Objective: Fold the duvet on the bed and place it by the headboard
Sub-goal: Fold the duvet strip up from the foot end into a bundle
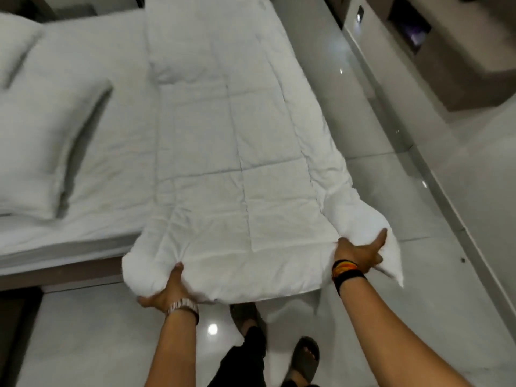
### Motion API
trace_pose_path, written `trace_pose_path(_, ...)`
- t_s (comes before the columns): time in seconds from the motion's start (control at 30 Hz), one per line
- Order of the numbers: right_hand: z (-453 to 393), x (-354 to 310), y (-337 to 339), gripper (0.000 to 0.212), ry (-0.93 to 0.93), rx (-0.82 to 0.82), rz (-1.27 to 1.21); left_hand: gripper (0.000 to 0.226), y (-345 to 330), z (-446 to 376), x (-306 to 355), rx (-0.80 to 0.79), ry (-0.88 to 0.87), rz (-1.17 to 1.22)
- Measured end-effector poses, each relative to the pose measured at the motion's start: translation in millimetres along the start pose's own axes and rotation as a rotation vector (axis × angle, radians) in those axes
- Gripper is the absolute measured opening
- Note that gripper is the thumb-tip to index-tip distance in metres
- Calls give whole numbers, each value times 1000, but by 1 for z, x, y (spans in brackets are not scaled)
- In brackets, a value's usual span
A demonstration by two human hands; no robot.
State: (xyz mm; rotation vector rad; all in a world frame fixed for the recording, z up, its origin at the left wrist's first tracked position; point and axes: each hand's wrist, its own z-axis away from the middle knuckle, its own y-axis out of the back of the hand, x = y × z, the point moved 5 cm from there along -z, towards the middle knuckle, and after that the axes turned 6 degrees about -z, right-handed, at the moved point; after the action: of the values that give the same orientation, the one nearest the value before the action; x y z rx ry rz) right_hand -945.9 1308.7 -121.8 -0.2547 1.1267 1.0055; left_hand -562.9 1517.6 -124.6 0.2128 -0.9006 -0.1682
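Note:
The white quilted duvet [223, 141] lies folded into a long strip along the right side of the bed [92, 113], running from the far end toward me. Its near end hangs past the mattress edge and is lifted off the floor. My left hand [164, 291] grips the near left corner from below, with a watch on that wrist. My right hand [360, 252] clutches the near right corner, and dark and coloured bands circle that wrist. A loose flap of duvet droops beside my right hand.
Two white pillows [47, 152] lie on the left part of the mattress. Glossy pale floor tiles [391, 169] run along the right of the bed. A grey cabinet [435, 51] stands at the upper right. My feet in dark sandals [305, 358] are below the duvet end.

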Motion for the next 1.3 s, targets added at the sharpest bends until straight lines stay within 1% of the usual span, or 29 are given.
trace_pose_path(0.13, -2, -100, -66, 99, 108, -68, -66, 131, -73, 1, 85, -128, -138, 96)
trace_pose_path(0.2, -14, -144, -110, 97, 94, -101, -82, 134, -123, -9, 129, -171, -169, 124)
trace_pose_path(0.27, -30, -183, -161, 98, 66, -219, -114, 133, -177, -27, 170, -191, -154, 172)
trace_pose_path(0.3, -39, -201, -187, 98, 57, -312, -158, 129, -204, -40, 189, -230, -139, 201)
trace_pose_path(0.33, -44, -218, -209, 97, 60, -415, -213, 119, -232, -51, 206, -303, -116, 244)
trace_pose_path(0.37, -48, -230, -225, 94, 96, -509, -244, 102, -254, -58, 221, -401, -121, 261)
trace_pose_path(0.4, -51, -237, -237, 90, 169, -555, -216, 89, -274, -70, 231, -447, -147, 230)
trace_pose_path(0.43, -55, -238, -242, 84, 257, -546, -128, 85, -286, -82, 236, -423, -186, 152)
trace_pose_path(0.47, -61, -232, -245, 79, 340, -504, -35, 88, -293, -93, 235, -373, -238, 45)
trace_pose_path(0.5, -66, -217, -239, 74, 399, -445, 47, 94, -291, -101, 225, -314, -244, -37)
trace_pose_path(0.57, -83, -173, -224, 74, 429, -297, 225, 101, -280, -112, 186, -174, -221, -336)
trace_pose_path(0.6, -88, -148, -215, 81, 361, -213, 313, 107, -274, -113, 162, -112, -179, -497)
trace_pose_path(0.63, -93, -122, -209, 90, 239, -141, 363, 112, -270, -115, 139, -65, -130, -595)
trace_pose_path(0.7, -95, -85, -205, 108, 19, -75, 372, 125, -271, -104, 103, -44, -17, -627)
trace_pose_path(0.73, -97, -76, -207, 114, -34, -66, 352, 131, -276, -97, 92, -52, 25, -599)
trace_pose_path(0.8, -104, -72, -216, 123, -77, -62, 285, 141, -286, -90, 89, -33, 11, -597)
trace_pose_path(0.83, -108, -75, -221, 126, -81, -66, 262, 145, -287, -94, 95, -2, -50, -629)
trace_pose_path(0.9, -113, -83, -230, 128, -74, -86, 291, 148, -289, -113, 116, 16, -240, -730)
trace_pose_path(0.97, -111, -85, -236, 128, -59, -82, 403, 148, -292, -136, 143, -47, -417, -846)
trace_pose_path(1.0, -108, -84, -239, 128, -31, -75, 483, 148, -293, -147, 156, -91, -470, -887)
trace_pose_path(1.07, -99, -84, -246, 127, 123, -100, 658, 147, -302, -163, 175, -200, -513, -924)
trace_pose_path(1.13, -89, -84, -262, 119, 298, -195, 804, 149, -313, -172, 184, -269, -525, -946)
trace_pose_path(1.17, -86, -84, -271, 114, 341, -244, 862, 150, -317, -176, 185, -280, -514, -953)
trace_pose_path(1.23, -81, -82, -282, 105, 331, -320, 947, 147, -320, -184, 187, -296, -486, -939)
trace_pose_path(1.3, -77, -82, -282, 100, 315, -353, 988, 129, -315, -193, 191, -307, -505, -888)
